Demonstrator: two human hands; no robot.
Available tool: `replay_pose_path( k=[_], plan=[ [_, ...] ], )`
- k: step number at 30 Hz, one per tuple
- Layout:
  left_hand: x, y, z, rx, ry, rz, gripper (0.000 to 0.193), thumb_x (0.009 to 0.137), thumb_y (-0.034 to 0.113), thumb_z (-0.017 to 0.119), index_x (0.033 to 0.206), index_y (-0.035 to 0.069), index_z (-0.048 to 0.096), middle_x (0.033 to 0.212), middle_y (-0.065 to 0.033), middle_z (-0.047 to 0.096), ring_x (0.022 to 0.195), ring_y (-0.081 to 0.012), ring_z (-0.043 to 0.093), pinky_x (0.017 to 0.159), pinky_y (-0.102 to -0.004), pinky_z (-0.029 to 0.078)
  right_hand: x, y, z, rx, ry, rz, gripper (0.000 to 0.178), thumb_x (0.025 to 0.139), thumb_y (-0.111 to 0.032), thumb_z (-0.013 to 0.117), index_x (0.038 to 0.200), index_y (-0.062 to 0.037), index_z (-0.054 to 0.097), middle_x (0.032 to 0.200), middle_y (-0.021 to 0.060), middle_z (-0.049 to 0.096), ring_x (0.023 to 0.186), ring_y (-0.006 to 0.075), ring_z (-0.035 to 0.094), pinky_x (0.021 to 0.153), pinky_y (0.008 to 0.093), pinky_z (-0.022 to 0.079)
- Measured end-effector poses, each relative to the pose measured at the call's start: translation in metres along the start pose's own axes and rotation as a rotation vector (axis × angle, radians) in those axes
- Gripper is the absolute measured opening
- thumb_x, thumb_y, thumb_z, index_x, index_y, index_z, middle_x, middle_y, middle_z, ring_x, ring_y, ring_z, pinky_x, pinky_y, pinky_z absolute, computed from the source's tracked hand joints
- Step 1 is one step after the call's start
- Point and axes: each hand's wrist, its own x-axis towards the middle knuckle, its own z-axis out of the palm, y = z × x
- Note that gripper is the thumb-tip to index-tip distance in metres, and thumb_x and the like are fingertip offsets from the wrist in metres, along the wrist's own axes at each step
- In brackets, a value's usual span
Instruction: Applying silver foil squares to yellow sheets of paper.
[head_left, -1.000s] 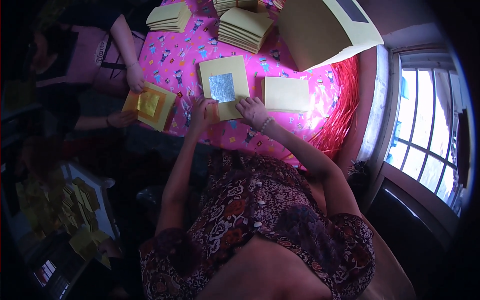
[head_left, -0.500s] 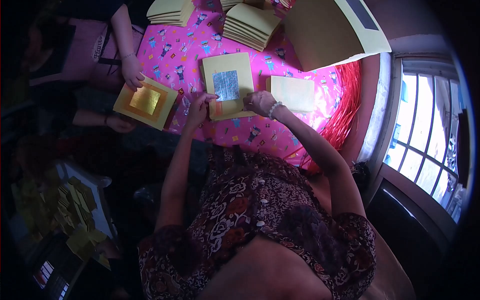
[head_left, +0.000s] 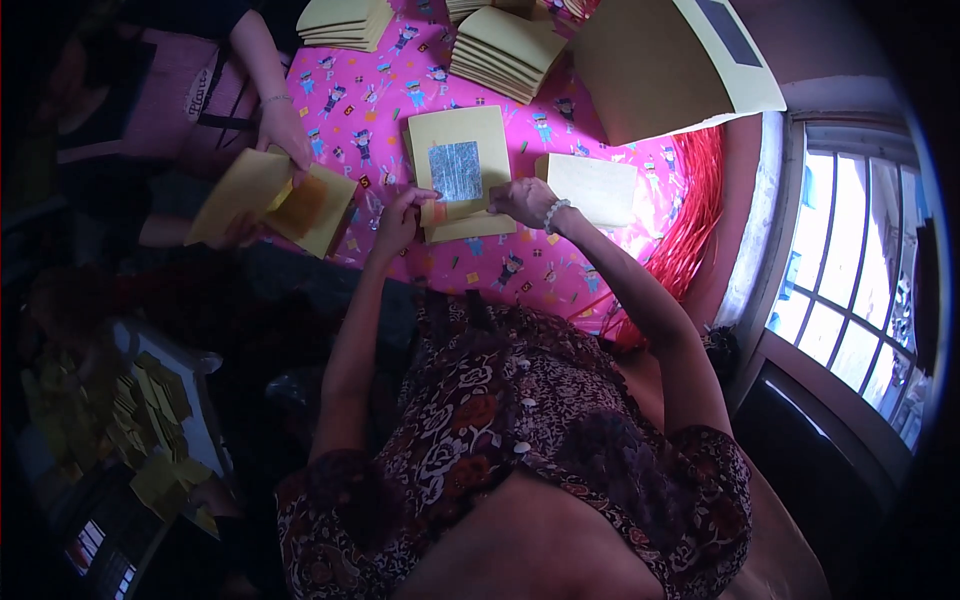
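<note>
A yellow paper sheet [head_left: 470,125] with a silver foil square [head_left: 455,170] lies in front of me on a small pile of like sheets. My left hand [head_left: 402,218] pinches its near left corner. My right hand [head_left: 525,203], a beaded bracelet at the wrist, grips its near right edge. Between my hands the near edge of the top sheet is raised a little, and the sheet beneath [head_left: 468,227] shows below it. Some of my right fingertips are hidden. A pale stack of paper [head_left: 592,190] lies just right of my right hand.
A pink patterned cloth [head_left: 360,110] covers the table. Folded yellow paper stacks [head_left: 505,50] stand at the back, beside a large upright yellow board [head_left: 650,75]. Red strands [head_left: 700,205] hang at the right edge. At left, a co-worker's hand [head_left: 285,130] handles gold-foiled paper [head_left: 305,210].
My hands stay at the sheet's near corners; its near edge has come up slightly, away from me. The co-worker has lifted and turned over a yellow sheet from their pile.
</note>
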Motion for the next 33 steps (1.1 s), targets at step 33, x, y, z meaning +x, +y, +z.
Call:
replay_pose_path(
  k=[33],
  plan=[
    [-0.006,0.016,-0.003,0.484,-0.134,0.197,0.037,0.072,0.030,0.073,0.098,0.007,0.060,0.110,-0.0099,0.054,0.108,-0.0310,0.048,0.094,-0.0410,0.039,-0.020,-0.020,0.004,-0.153,0.089,-0.142,0.030,0.085,-0.032,0.057,0.099,-0.0064,0.055,0.095,0.0125,0.058,0.088,0.0323,0.060,0.072,0.0428,0.050]
  ],
)
